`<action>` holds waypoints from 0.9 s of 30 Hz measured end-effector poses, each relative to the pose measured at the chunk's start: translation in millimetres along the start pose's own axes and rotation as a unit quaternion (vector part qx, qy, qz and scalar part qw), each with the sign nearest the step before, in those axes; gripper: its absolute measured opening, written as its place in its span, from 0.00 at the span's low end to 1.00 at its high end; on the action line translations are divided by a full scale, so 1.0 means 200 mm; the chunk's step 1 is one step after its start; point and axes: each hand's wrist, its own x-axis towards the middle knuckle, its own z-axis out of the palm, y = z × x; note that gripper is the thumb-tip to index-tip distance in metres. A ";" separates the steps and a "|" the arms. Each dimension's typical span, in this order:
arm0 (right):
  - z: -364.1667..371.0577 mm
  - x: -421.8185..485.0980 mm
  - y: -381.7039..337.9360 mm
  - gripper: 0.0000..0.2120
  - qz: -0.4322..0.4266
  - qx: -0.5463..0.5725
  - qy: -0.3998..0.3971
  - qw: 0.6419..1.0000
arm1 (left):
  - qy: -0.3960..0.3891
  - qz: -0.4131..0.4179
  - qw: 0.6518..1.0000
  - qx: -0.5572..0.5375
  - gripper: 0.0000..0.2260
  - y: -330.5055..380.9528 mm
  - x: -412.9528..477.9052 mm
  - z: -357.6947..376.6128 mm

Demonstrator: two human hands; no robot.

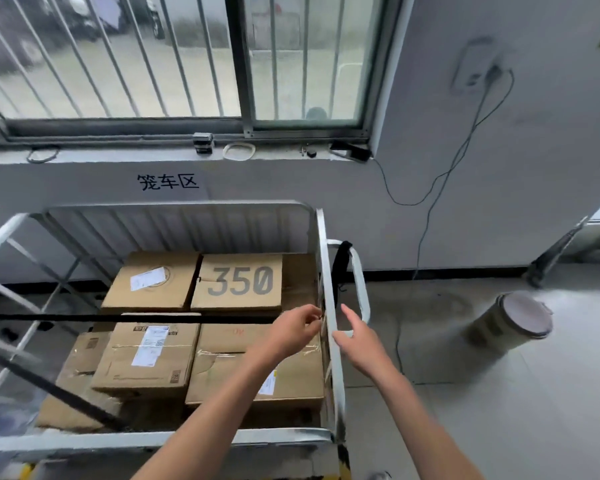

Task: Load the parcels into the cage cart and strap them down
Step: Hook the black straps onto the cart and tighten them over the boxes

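Black strap (153,318) ran over the parcels (146,358); we pinched its end in our left hand (291,329) grip, our right hand (355,337) grip apart, touching the cage cart (326,271) rail.

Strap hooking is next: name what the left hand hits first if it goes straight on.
Probably the cage cart's right side rail: the left hand, pinching the end of the black strap, points rightward at it from close by, though depth is unclear.

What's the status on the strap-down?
Left hand pinches black strap at right rail of cage cart. Right hand open, outside the rail. Parcels loaded, strap across them. Nothing blocking.
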 end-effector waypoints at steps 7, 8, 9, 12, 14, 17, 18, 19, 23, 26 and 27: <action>-0.56 0.26 0.19 0.29 -0.052 -0.032 -0.054 0.997 | 0.051 -0.041 0.996 -0.059 0.15 0.41 0.44 0.31; -0.63 0.29 0.21 0.29 -0.059 -0.035 -0.056 0.996 | 0.055 -0.053 0.995 -0.071 0.14 0.46 0.49 0.34; -0.69 0.33 0.22 0.28 -0.064 -0.039 -0.059 0.995 | 0.059 -0.064 0.992 -0.091 0.14 0.49 0.54 0.38; -0.83 0.44 0.25 0.29 -0.072 -0.047 -0.057 0.995 | 0.076 -0.098 0.983 -0.135 0.14 0.53 0.69 0.45; -0.89 0.56 0.28 0.29 -0.073 -0.053 -0.064 0.994 | 0.093 -0.115 0.977 -0.154 0.15 0.53 0.82 0.49; -0.95 0.74 0.30 0.29 -0.077 -0.068 -0.080 0.991 | 0.118 -0.141 0.969 -0.166 0.17 0.51 1.02 0.49; -0.97 0.81 0.30 0.29 -0.078 -0.076 -0.091 0.990 | 0.127 -0.153 0.965 -0.171 0.17 0.50 1.10 0.49; -0.98 0.87 0.29 0.29 -0.080 -0.084 -0.102 0.988 | 0.135 -0.167 0.961 -0.177 0.18 0.48 1.18 0.48; -1.02 1.17 0.25 0.29 -0.090 -0.101 -0.139 0.981 | 0.155 -0.202 0.948 -0.192 0.18 0.39 1.52 0.42; -1.08 1.36 0.21 0.29 -0.074 -0.100 -0.157 0.980 | 0.164 -0.228 0.944 -0.175 0.14 0.34 1.76 0.36; -1.11 1.41 0.20 0.29 -0.071 -0.099 -0.165 0.979 | 0.161 -0.239 0.944 -0.159 0.16 0.33 1.83 0.35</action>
